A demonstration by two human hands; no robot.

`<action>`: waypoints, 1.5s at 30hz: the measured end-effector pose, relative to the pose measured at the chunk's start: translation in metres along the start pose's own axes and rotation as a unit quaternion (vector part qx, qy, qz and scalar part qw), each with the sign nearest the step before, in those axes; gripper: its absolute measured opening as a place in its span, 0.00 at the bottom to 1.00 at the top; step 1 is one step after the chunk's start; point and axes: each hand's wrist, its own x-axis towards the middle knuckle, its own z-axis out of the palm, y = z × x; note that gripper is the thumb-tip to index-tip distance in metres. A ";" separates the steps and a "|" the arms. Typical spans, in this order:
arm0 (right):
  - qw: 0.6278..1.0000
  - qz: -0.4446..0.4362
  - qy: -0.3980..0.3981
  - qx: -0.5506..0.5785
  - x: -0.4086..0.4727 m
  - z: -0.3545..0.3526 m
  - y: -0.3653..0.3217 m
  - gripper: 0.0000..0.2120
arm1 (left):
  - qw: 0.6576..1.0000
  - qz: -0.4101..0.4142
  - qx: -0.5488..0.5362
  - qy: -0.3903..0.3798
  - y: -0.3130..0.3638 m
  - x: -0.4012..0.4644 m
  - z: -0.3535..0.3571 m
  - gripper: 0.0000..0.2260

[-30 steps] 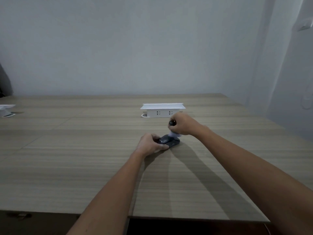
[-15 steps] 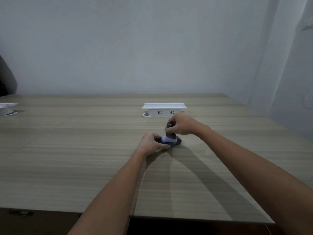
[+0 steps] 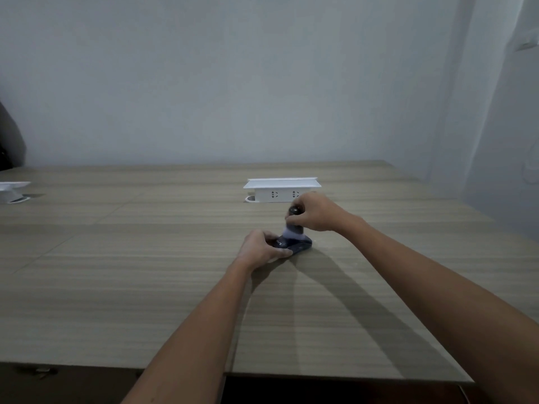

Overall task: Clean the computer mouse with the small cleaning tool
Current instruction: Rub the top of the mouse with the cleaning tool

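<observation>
The right hand point(image 3: 316, 213) was clenched around the small dark-handled cleaning brush point(image 3: 294, 225), held upright with its pale, blurred bristles touching the top of the dark, low-profile computer mouse point(image 3: 295, 245). The left hand point(image 3: 260, 247) grasped the mouse's near-left end, holding it flat on the light wood-grain table point(image 3: 145, 287). Just beyond both hands stood a white rectangular power socket box point(image 3: 281, 190). A second white unit point(image 3: 11, 191) sat at the far left edge.

Probably an office or meeting room: long wood-grain bench point(image 3: 145, 287) with a white pop-up socket box point(image 3: 281, 189) set into it, a second one point(image 3: 11, 191) at far left, plain pale walls point(image 3: 233, 83) behind.
</observation>
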 end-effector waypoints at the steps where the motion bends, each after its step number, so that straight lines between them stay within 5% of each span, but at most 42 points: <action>1: 1.000 -0.003 -0.021 0.011 -0.001 0.000 -0.001 0.07 | 1.000 0.000 0.001 -0.005 0.000 0.000 0.000 0.16; 7: 0.997 0.018 0.053 -0.057 0.001 0.004 0.017 0.09 | 1.000 -0.002 0.010 0.010 -0.002 0.002 0.001 0.19; 11: 0.999 0.007 0.006 0.034 -0.006 0.000 0.015 0.09 | 1.000 -0.002 0.014 0.006 -0.002 0.003 0.001 0.19; 15: 0.999 0.024 0.036 -0.033 -0.004 -0.001 0.031 0.08 | 1.000 0.003 0.017 0.007 0.000 0.001 0.001 0.19; 20: 0.996 0.002 0.021 0.087 -0.011 0.002 0.031 0.07 | 1.000 -0.004 0.017 0.000 0.000 0.000 -0.002 0.19; 25: 0.997 0.030 0.065 0.022 -0.006 0.004 0.040 0.08 | 1.000 -0.001 0.026 -0.001 0.002 0.000 -0.001 0.19; 29: 0.992 0.010 0.037 0.118 -0.012 0.002 0.036 0.05 | 1.000 -0.011 0.026 0.002 0.001 0.000 -0.002 0.20; 34: 0.996 0.020 0.074 0.050 -0.011 0.006 0.052 0.04 | 0.999 -0.008 0.050 -0.001 0.003 0.000 -0.003 0.21; 37: 0.988 0.009 0.083 0.133 -0.020 0.005 0.055 0.05 | 0.998 -0.015 0.061 -0.023 0.004 0.002 -0.006 0.23; 45: 0.975 0.005 0.126 0.182 -0.043 0.011 0.066 0.05 | 0.989 0.074 0.127 -0.033 0.014 0.008 -0.002 0.15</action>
